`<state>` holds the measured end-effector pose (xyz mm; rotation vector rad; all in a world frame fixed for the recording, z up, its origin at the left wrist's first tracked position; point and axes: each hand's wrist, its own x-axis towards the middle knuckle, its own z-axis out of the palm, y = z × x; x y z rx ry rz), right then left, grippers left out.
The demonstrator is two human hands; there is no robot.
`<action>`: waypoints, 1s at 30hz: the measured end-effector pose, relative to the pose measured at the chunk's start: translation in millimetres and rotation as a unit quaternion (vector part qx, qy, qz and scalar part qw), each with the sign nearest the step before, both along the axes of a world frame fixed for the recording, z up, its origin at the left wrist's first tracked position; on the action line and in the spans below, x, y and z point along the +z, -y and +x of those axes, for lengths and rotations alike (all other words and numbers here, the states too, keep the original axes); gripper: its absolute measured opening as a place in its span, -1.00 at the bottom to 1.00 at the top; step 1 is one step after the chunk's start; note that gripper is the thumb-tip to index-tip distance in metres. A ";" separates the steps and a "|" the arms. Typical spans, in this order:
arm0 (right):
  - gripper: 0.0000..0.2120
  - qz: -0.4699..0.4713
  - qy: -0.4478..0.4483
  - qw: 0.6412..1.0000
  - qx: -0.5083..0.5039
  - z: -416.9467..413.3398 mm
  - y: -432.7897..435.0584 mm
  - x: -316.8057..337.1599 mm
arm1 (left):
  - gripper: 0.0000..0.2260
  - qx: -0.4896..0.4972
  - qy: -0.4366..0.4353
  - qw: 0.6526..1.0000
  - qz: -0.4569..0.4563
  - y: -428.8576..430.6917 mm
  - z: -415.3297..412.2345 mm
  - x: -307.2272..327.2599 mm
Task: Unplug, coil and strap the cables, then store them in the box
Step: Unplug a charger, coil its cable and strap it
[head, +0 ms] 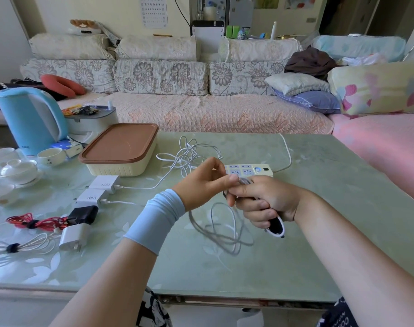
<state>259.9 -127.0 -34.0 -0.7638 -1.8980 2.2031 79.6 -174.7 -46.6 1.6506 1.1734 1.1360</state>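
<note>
View from the head of a person, looking down at both bare hands above a pale green glass table (319,208). The right hand (265,201) was curled round a bunch of grey cable (221,234). The cable's loose loops hung, blurred, below both hands and above the tabletop. The same hand also gripped a black object with a white edge (275,226), which stuck out below the little finger; what it was could not be told. The left hand (206,182), with a light blue sleeve (154,220) over the wrist, pinched the cable at the top of the bunch, its fingertips touching the right index finger.

Just behind the hands lay a white power strip (248,171), its cord running off to the rear right. Left of it, a tangle of white cables (189,154) led to 2 white chargers (104,182) lying side by side. The box (121,149), cream with a brown lid closed on it, stood behind the chargers and beside the tangle.

Nearer the front left lay a black charger (83,214), 1 more white charger (73,237), a red cable (33,223) bundled with a dark strap, and a pale cable (14,247) bundled the same way. At the far left stood a blue kettle (29,119) and white tea cups (51,155). A flowered sofa (161,76) ran behind the table.
</note>
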 end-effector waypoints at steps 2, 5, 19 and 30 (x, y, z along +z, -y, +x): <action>-0.80 0.013 0.000 1.000 -0.025 5.2 -3.0 0.7 | -0.59 -0.013 0.002 0.997 -0.075 1.3 -5.9 0.8; -0.80 0.027 -0.022 0.996 -0.077 11.0 -8.7 -0.1 | -0.80 -0.043 -0.056 0.984 -0.161 6.8 -8.2 3.0; -0.55 0.152 0.016 0.969 -0.193 -12.9 -6.7 -24.4 | -0.78 0.068 0.270 0.947 -0.161 -4.4 5.3 -5.0; -0.49 0.080 0.043 0.988 -0.129 -17.5 -0.7 -24.9 | -0.71 0.134 0.274 0.948 -0.090 -3.3 23.8 1.5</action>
